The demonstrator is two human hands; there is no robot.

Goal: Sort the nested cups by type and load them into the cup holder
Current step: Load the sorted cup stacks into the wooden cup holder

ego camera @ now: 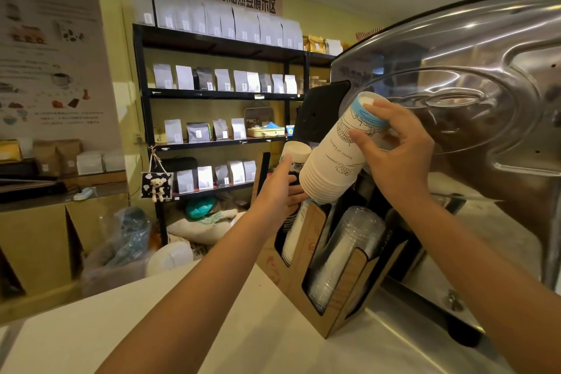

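A tilted stack of nested white paper cups [337, 155], bases toward 1 o'clock, is gripped near its blue-banded top by the right hand [394, 155], fingers clamped round it; its rims hang just above the cardboard cup holder [306, 276] on the white desk [243, 328]; at 9 o'clock of that stack, the left hand [277, 194] is closed on a second paper stack [296, 158] standing in the holder's left slot; clear plastic cups [346, 252] fill the slot at approx. 5 o'clock.
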